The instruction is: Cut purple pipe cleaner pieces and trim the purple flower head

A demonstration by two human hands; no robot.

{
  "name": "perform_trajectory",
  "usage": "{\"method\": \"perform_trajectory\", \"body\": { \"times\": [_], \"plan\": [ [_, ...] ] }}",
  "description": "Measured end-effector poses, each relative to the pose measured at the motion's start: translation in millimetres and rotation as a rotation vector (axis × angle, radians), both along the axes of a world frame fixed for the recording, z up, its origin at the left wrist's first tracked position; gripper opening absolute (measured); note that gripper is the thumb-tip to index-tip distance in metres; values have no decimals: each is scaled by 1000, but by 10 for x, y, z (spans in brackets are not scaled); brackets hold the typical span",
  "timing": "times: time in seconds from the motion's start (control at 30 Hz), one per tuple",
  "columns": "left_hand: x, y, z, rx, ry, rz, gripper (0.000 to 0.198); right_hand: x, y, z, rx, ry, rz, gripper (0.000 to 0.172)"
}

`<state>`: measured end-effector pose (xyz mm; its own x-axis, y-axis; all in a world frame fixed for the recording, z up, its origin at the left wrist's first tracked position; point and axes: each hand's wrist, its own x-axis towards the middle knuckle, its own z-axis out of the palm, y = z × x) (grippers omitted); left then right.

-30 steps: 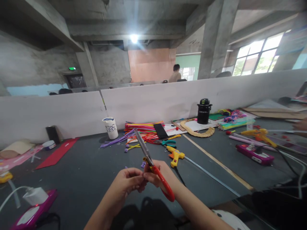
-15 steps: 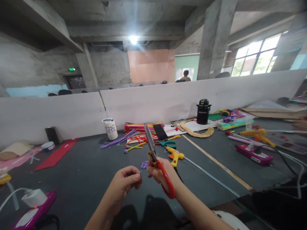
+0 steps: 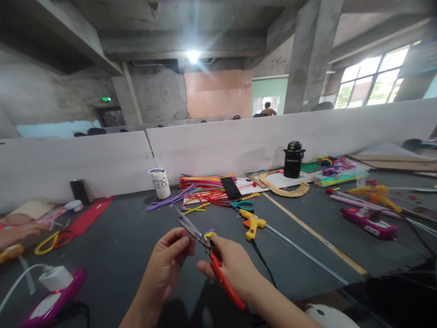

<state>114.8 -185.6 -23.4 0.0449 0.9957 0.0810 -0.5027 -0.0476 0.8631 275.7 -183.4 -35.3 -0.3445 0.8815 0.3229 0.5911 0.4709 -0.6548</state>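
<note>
Thumb and fingers of my left hand (image 3: 170,257) are pinched together; a small purple piece showed at the fingertips a moment ago and is now mostly hidden. My right hand (image 3: 232,262) grips scissors (image 3: 221,278) with red and yellow handles. Their blades are parted and point up and left, right at the left fingertips. A bit of purple material (image 3: 210,231) shows behind the right hand. Beyond lie purple pipe cleaners (image 3: 170,200) and a pile of red, orange and pink ones (image 3: 205,182).
A yellow glue gun (image 3: 252,223) with a long clear stick lies right of my hands, near teal-handled pliers (image 3: 246,206). Behind stand a white cup (image 3: 159,184) and a black flask (image 3: 293,161). At far left, another person's hand (image 3: 20,232) is near other scissors (image 3: 51,243).
The scissors have swung from nearly upright to pointing left, their blades now at my left fingertips. Another person's hand and a second pair of scissors have appeared at the left.
</note>
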Motion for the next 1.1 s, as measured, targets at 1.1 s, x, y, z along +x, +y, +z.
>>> {"method": "perform_trajectory", "body": {
  "times": [1.1],
  "plan": [
    [-47,-8,5,31,-66,-17,13,-9,-81,1,61,-173,-60,38]
  ]
}}
